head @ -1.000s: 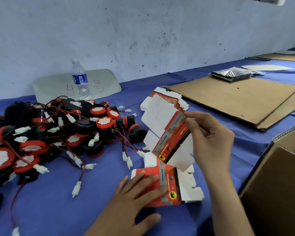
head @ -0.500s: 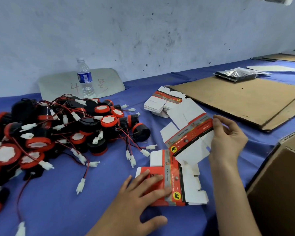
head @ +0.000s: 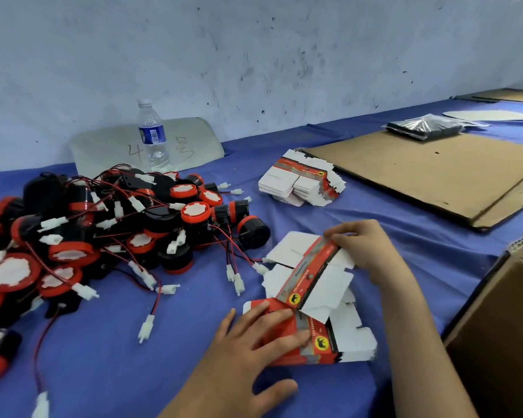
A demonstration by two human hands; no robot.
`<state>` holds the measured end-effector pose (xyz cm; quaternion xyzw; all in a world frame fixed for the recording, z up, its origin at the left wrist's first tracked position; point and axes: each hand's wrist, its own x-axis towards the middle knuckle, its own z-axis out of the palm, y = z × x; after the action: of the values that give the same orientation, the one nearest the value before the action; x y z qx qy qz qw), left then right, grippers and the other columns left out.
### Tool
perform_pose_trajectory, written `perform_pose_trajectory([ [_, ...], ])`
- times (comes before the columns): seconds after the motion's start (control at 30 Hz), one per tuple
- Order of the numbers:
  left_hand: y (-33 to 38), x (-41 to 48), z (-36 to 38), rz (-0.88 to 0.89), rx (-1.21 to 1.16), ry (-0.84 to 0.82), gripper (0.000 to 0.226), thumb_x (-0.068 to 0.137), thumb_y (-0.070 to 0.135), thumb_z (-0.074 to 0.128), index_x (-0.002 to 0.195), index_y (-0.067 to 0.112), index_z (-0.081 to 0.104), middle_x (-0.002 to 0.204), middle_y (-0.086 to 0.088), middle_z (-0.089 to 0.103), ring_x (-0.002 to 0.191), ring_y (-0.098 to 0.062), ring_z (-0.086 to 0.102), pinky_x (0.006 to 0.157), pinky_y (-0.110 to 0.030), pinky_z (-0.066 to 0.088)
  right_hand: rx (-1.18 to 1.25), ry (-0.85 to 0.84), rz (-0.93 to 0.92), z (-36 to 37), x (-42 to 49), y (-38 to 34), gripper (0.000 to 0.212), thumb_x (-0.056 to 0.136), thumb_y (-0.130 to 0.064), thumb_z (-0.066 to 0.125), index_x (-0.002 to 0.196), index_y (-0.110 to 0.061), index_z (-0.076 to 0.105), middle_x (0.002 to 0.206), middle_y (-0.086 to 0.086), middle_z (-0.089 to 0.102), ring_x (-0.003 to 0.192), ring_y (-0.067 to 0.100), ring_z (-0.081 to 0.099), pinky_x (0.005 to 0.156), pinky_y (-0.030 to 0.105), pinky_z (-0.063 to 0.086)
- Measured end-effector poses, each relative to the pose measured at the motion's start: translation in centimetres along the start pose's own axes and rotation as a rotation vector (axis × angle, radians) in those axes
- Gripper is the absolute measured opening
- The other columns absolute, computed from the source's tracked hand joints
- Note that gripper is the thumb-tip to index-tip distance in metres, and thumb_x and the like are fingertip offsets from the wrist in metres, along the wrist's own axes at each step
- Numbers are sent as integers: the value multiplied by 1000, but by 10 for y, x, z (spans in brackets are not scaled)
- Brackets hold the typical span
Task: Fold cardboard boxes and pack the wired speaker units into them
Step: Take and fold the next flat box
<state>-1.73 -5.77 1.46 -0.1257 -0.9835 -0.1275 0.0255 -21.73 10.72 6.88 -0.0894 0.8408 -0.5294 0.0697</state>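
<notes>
One water bottle (head: 151,137) stood far left, before one pale board (head: 200,140). The speaker units (head: 109,224) made one tangled heap at left, too many to count. Box blanks lay in two piles, a far stack (head: 296,182) and a near stack (head: 344,342), with one loose blank (head: 311,267) between them. Two overlapping cardboard sheets (head: 435,173), one wrapped packet (head: 423,128) and one brown carton (head: 495,342) lay at right.

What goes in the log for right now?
left hand: presses box stack | right hand: holds flat box | speakers: piled, unpacked
</notes>
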Motion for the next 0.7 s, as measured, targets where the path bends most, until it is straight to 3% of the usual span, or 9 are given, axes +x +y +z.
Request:
perform_pose_trajectory([
  [0.07, 1, 0, -2, 5, 92, 22, 55, 85, 67, 35, 138, 52, 30, 144, 23, 41, 135, -14, 41, 99, -46, 43, -165, -23, 4, -11, -1, 3, 24, 93, -9, 55, 80, -22, 71, 78, 0, 66, 60, 15, 54, 45, 22, 38],
  [0.13, 3, -1, -2, 22, 113, 53, 56, 84, 66, 37, 137, 49, 33, 139, 21, 49, 129, -13, 49, 92, -40, 49, -192, -23, 12, -25, -2, 7, 26, 93, -9, 55, 77, -23, 71, 79, 0, 67, 63, 14, 56, 50, 24, 40],
  [0.27, 4, -2, -5, 12, 114, 39, 58, 82, 64, 40, 138, 47, 35, 138, 21, 50, 127, -10, 50, 92, -38, 48, -94, -53, 24, -48, -11, 13, 22, 93, -9, 58, 82, -17, 75, 73, 1, 71, 60, 13, 64, 51, 23, 48],
  [0.37, 4, -3, -7, -47, 35, -34, 55, 84, 61, 42, 138, 50, 37, 140, 20, 47, 130, -11, 48, 94, -46, 47, 110, -259, 23, -60, -22, 13, 22, 93, -8, 58, 84, -15, 78, 79, 10, 75, 60, 16, 69, 49, 23, 52],
  [0.43, 2, -2, -4, -78, 27, -51, 54, 86, 64, 37, 138, 62, 24, 149, 30, 26, 141, 0, 25, 110, -54, 28, 329, -368, 9, -61, -25, 11, 18, 87, -9, 60, 87, -14, 78, 81, 14, 74, 58, 19, 69, 47, 23, 52],
  [0.5, -4, -1, 5, -64, 9, 8, 52, 84, 70, 25, 131, 76, 2, 146, 42, -6, 140, 11, -14, 118, -43, -7, 547, -375, -7, -54, -26, 8, 20, 78, -13, 61, 90, -15, 77, 82, 13, 73, 58, 19, 68, 47, 24, 53],
  [0.53, -6, -2, 10, -51, -9, 34, 52, 82, 74, 21, 130, 76, 1, 144, 44, -11, 137, 13, -22, 116, -38, -14, 619, -354, -17, -47, -26, 6, 23, 77, -14, 60, 93, -16, 76, 85, 13, 73, 61, 19, 68, 50, 26, 55],
  [0.6, -7, -1, 13, -65, -123, 120, 63, 78, 82, 24, 137, 64, 9, 145, 43, -1, 137, 17, -14, 118, -36, -13, 627, -327, -55, -29, -26, 5, 26, 83, -9, 59, 104, -18, 72, 90, 11, 73, 72, 20, 69, 58, 30, 57],
  [0.7, -1, 0, 1, -172, -684, 458, 77, 77, 81, 43, 140, 37, 34, 140, 42, 33, 134, 17, 24, 115, -15, 16, 518, -293, -166, 1, -35, -1, 27, 96, -7, 52, 117, -16, 65, 85, 9, 69, 75, 27, 66, 64, 38, 49],
])
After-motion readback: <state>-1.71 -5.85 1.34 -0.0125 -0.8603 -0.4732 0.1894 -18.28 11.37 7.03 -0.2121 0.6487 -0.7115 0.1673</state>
